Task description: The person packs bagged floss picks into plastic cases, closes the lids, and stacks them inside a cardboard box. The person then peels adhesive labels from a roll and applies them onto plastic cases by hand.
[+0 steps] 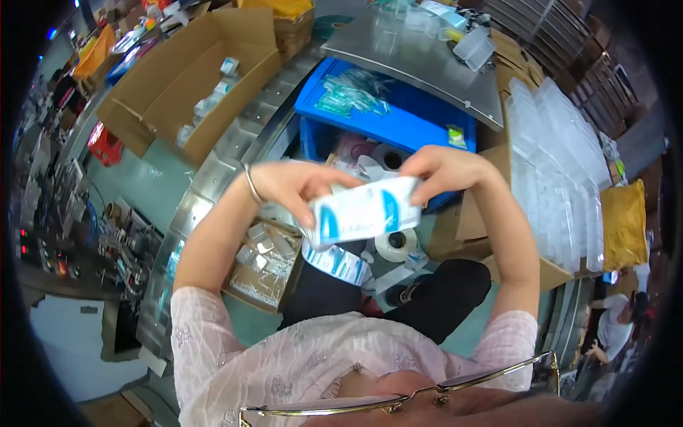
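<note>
In front of my chest I hold a white-and-blue printed label [364,215] between both hands; whether something lies behind it cannot be made out. My left hand [295,186] grips its left end, fingers closed and slightly blurred. At the upper right corner, my right hand [442,173] pinches it between thumb and fingers. Below, a curled strip of similar white-and-blue labels [338,265] lies over my dark-trousered lap. A roll of white tape or backing [395,245] sits just beyond my knees, with another roll [390,157] behind my hands.
A blue bin [420,121] stands ahead, bearing teal plastic packets [352,92]. At left, an open carton [192,78] holds several small see-through boxes. Stacked see-through trays [555,171] rise from a carton at right. A small carton [263,267] sits by my left knee.
</note>
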`<state>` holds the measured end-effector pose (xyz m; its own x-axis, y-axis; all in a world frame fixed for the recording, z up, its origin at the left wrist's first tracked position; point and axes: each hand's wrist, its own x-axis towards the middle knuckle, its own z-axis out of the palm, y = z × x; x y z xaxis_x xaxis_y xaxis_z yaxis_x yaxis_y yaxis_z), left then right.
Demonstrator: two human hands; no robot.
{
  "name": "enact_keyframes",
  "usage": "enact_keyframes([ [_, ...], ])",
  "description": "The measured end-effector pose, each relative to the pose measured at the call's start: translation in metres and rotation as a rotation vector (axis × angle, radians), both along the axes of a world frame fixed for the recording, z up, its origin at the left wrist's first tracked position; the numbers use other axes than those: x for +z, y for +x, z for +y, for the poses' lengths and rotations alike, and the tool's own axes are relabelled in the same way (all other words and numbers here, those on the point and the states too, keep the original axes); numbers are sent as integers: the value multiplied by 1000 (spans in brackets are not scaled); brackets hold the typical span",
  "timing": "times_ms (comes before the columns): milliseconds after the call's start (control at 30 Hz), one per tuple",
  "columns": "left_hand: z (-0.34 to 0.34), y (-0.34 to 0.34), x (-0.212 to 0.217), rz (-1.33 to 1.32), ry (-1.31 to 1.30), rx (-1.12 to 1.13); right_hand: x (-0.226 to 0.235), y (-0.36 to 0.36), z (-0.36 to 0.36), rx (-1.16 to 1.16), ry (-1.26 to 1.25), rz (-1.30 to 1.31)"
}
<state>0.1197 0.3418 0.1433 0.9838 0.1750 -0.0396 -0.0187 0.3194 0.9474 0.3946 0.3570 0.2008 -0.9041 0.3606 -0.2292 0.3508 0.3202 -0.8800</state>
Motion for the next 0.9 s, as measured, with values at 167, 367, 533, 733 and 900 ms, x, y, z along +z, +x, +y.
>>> enact_keyframes([
  [167,10,-76,19,-94,15,274,-37,64,-13,-323,-71,-86],
  [367,4,-84,-47,798,1173,920,-198,159,-65,-440,-156,-487],
  [533,-83,-18,-170,313,1220,868,-244,97,-92,-551,578,-598],
  [733,-201,64,-185,516,1185,854,-218,-65,-100,-489,929,-125],
  [900,-202,43,-174,600,1281,1209,-268,-1,-159,-569,899,-8],
])
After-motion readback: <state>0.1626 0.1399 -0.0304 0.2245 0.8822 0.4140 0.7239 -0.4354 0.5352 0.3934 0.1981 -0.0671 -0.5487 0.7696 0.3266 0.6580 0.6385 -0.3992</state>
